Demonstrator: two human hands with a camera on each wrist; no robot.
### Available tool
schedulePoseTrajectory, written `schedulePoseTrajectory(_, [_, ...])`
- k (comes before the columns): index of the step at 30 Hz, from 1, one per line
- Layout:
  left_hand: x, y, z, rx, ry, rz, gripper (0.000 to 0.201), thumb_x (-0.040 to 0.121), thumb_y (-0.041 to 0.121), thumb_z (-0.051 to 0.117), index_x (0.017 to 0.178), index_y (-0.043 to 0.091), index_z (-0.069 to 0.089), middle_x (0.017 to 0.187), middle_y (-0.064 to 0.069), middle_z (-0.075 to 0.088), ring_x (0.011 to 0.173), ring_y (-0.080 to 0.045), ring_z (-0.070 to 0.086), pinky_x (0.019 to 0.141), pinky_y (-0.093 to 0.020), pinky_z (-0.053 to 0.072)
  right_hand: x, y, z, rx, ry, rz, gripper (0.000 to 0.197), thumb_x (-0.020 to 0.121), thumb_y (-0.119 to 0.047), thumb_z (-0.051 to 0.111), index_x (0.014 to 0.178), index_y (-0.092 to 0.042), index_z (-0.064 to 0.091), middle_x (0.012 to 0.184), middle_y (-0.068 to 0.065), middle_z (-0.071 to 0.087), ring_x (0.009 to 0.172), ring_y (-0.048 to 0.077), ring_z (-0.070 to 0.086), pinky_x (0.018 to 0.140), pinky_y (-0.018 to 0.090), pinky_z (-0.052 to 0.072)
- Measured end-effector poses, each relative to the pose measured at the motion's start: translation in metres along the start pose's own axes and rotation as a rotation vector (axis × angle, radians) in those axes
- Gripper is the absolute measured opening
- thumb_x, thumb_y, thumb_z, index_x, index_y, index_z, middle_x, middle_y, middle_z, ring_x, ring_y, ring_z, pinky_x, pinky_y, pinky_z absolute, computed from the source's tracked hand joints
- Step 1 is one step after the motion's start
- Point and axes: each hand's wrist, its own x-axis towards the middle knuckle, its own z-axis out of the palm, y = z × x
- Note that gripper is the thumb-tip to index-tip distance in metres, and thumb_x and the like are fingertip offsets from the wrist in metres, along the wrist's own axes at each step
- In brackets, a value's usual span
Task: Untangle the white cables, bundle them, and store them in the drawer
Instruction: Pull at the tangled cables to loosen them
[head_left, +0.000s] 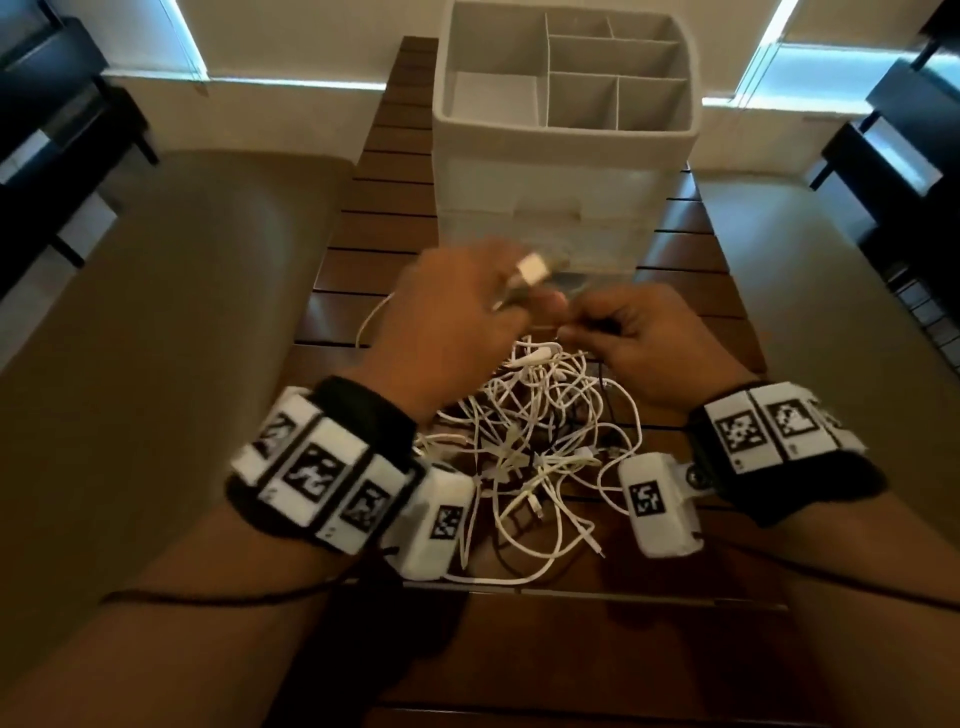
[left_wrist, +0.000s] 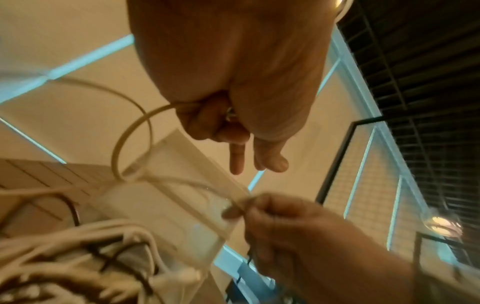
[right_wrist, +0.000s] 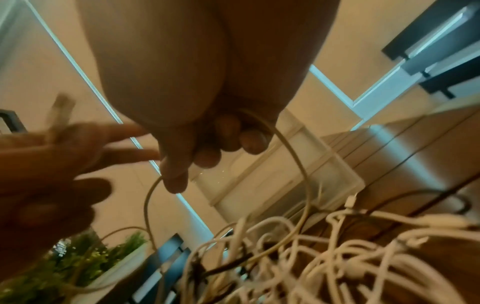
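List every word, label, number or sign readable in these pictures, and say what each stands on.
No readable words, brands or numbers in any view.
Wrist bands: black-and-white square marker patterns, no letters.
Wrist camera housings: one such marker each, no text.
Storage organiser: plain, no label seen.
White cables: no legible print.

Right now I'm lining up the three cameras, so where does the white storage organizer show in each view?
Head: the white storage organizer stands top centre on the slatted table, beyond both hands.
Left wrist: lower centre, seen from below, behind the held white cable.
Right wrist: centre right, behind the cable loop.
Shared landmark: the tangled pile of white cables, in front of it in every view.
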Motion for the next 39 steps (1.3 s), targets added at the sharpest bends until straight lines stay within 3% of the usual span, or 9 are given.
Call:
schedulePoseTrajectory(5, [0.007,-0.007,0.018,0.203,-0.107,-0.053,0.023,0.093,0.044,0.059,0.092,0.023,0.068,0.07,0.007,0.06,0.061,-0.006,0.054,0.053,-0.022,0.039,0.0,0.0,0.01,0.18,0.042,0.047,0.009,0.09,-0.02,0.064,0.084,-0.026,0.066,0.067,-0.003,0.063,0.057,0.008,0.054,0.057,0.026,0.045])
schedulePoseTrajectory(11, [0.013,-0.028,-0.047,0.256,0.161,-0.229,0.022,0.09,0.037,0.066,0.087,0.016,0.072,0.059,0.005,0.05,0.052,-0.008,0.044,0.049,-0.025,0.031,-0.016,0.044,0.024,0.233,-0.048,0.238,0.011,0.091,-0.01,0.06,0.085,-0.018,0.064,0.08,-0.001,0.067,0.073,0.006,0.062,0.073,0.027,0.049])
schedulePoseTrajectory(14, [0.006,-0.029,-0.05,0.403,-0.01,-0.328,0.01,0.083,0.028,0.073,0.086,0.019,0.071,0.063,0.005,0.054,0.057,-0.009,0.05,0.05,-0.025,0.034,-0.008,0.044,0.029,0.244,0.106,0.256,0.018,0.092,-0.009,0.057,0.083,-0.023,0.064,0.083,0.0,0.068,0.081,0.015,0.064,0.081,0.037,0.052])
schedulePoseTrajectory(19, [-0.008,-0.026,0.018,0.232,-0.319,-0.293,0.016,0.084,0.032,0.072,0.098,0.027,0.066,0.081,0.011,0.063,0.071,-0.006,0.061,0.058,-0.022,0.044,0.007,0.006,0.019,0.375,0.151,0.131,0.015,0.093,-0.006,0.056,0.085,-0.017,0.064,0.072,0.0,0.066,0.069,0.015,0.064,0.068,0.036,0.055])
schedulePoseTrajectory(22, [-0.005,-0.031,0.047,0.218,-0.243,-0.219,0.023,0.088,0.043,0.067,0.109,0.033,0.066,0.087,0.012,0.064,0.077,-0.008,0.06,0.065,-0.024,0.042,0.011,-0.012,0.012,0.428,0.128,0.06,0.01,0.094,-0.001,0.051,0.092,-0.003,0.061,0.066,0.003,0.06,0.058,0.008,0.059,0.055,0.022,0.051])
schedulePoseTrajectory(25, [0.0,-0.042,0.055,0.3,-0.235,-0.168,0.011,0.092,0.035,0.062,0.1,0.032,0.069,0.085,0.009,0.067,0.078,-0.013,0.062,0.067,-0.03,0.045,0.012,-0.011,0.007,0.433,0.132,0.061,0.011,0.095,-0.001,0.049,0.092,-0.001,0.06,0.062,0.003,0.053,0.055,0.012,0.051,0.054,0.025,0.047])
schedulePoseTrajectory(30, [0.007,-0.075,0.035,0.177,-0.155,-0.33,0.008,0.087,0.033,0.07,0.092,0.03,0.074,0.082,0.001,0.071,0.076,-0.02,0.067,0.075,-0.042,0.057,0.011,0.007,-0.019,0.321,0.282,0.079,0.011,0.094,-0.007,0.053,0.088,-0.008,0.062,0.053,-0.012,0.05,0.05,0.006,0.042,0.05,0.02,0.038])
schedulePoseTrajectory(36, [0.008,-0.058,0.011,-0.032,-0.075,-0.351,0.026,0.08,0.024,0.078,0.105,0.02,0.071,0.084,0.0,0.069,0.076,-0.014,0.067,0.065,-0.027,0.055,0.007,0.007,-0.013,0.385,0.184,0.109,0.013,0.098,-0.013,0.05,0.091,-0.008,0.06,0.054,-0.005,0.054,0.053,0.014,0.055,0.055,0.025,0.05])
schedulePoseTrajectory(39, [0.007,-0.025,0.0,-0.285,0.011,-0.23,0.029,0.078,0.034,0.077,0.104,0.022,0.071,0.086,0.005,0.071,0.074,-0.004,0.069,0.066,-0.018,0.057,0.01,-0.003,-0.006,0.209,0.111,0.057,0.013,0.094,-0.017,0.057,0.084,-0.019,0.064,0.059,-0.013,0.058,0.056,0.003,0.054,0.056,0.028,0.048])
